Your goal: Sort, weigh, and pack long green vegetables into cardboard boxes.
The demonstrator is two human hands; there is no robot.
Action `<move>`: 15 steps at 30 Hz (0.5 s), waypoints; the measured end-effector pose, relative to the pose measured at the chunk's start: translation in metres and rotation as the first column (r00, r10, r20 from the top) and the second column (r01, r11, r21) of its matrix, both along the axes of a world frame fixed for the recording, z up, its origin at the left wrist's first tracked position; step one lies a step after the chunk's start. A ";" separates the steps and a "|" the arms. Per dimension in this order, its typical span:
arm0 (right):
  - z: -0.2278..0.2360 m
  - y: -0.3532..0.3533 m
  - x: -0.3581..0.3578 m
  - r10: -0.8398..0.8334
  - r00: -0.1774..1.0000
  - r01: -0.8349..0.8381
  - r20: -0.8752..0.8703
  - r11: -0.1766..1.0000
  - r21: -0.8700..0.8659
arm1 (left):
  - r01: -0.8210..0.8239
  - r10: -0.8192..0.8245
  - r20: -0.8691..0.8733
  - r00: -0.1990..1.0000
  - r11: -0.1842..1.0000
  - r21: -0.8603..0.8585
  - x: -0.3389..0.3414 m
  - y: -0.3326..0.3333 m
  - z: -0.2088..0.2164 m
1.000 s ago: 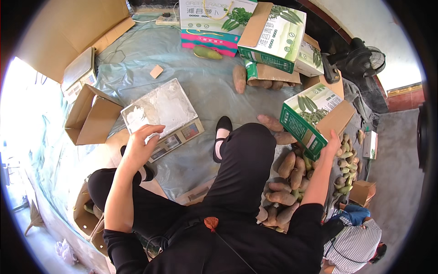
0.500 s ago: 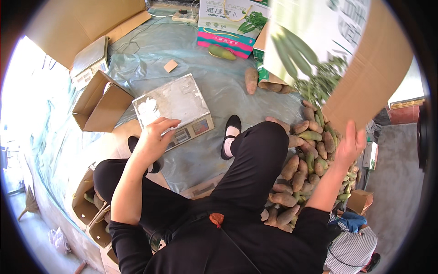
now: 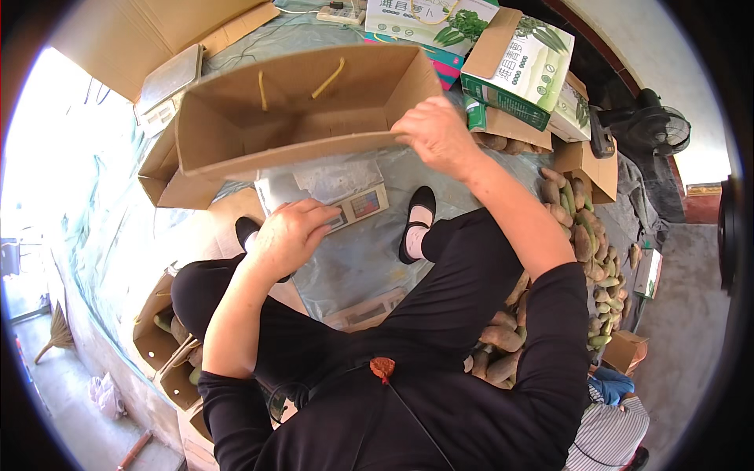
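My right hand grips the right end of an open cardboard carton, whose brown inside and two yellow cord handles show. The carton is tilted toward me and hangs over a bench scale with a pale, worn top, hiding its far part. My left hand is held low at the scale's near edge, below the carton's rim. Its fingers are curled close together, and whatever they may pinch is hidden.
Mud-coated radishes lie heaped at my right. Printed cartons stand at the back right, near a black fan. Another scale is at the far left. Opened boxes with radishes sit by my left knee.
My right hand has brought the carton from the right to the middle, over the scale, turning its open side toward me. My left hand has shifted slightly right.
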State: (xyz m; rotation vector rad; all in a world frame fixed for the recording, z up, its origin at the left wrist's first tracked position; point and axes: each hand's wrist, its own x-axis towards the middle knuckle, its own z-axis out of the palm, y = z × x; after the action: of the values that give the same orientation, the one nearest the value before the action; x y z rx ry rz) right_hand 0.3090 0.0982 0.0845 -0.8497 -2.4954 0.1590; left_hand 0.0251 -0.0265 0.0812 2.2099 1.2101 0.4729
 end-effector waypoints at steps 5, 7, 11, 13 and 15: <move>-0.029 0.004 -0.007 0.114 0.986 -0.105 0.118 0.992 -0.077 | -0.054 0.048 0.043 0.998 0.983 0.176 0.001 0.002 0.006; -0.038 0.008 -0.009 0.135 0.982 -0.125 0.134 0.989 -0.084 | -0.088 0.073 0.068 0.995 0.962 0.257 0.002 0.005 0.012; -0.045 0.001 -0.014 0.117 0.979 -0.087 0.169 0.980 -0.178 | -0.207 0.202 0.048 0.978 0.932 0.296 0.003 0.009 0.006; -0.035 -0.003 -0.011 0.048 0.967 -0.002 0.249 0.983 -0.185 | -0.232 0.231 0.039 0.972 0.930 0.286 0.003 0.009 0.002; -0.024 -0.003 0.001 -0.030 0.979 0.071 0.201 0.977 -0.202 | -0.278 0.292 -0.034 0.956 0.933 0.227 0.001 0.008 0.000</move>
State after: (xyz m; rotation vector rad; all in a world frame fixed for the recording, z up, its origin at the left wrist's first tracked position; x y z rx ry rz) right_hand 0.3103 0.0956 0.0603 -1.0599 -2.6718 0.3401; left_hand 0.0262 -0.0188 0.0817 2.2545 1.5948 0.6831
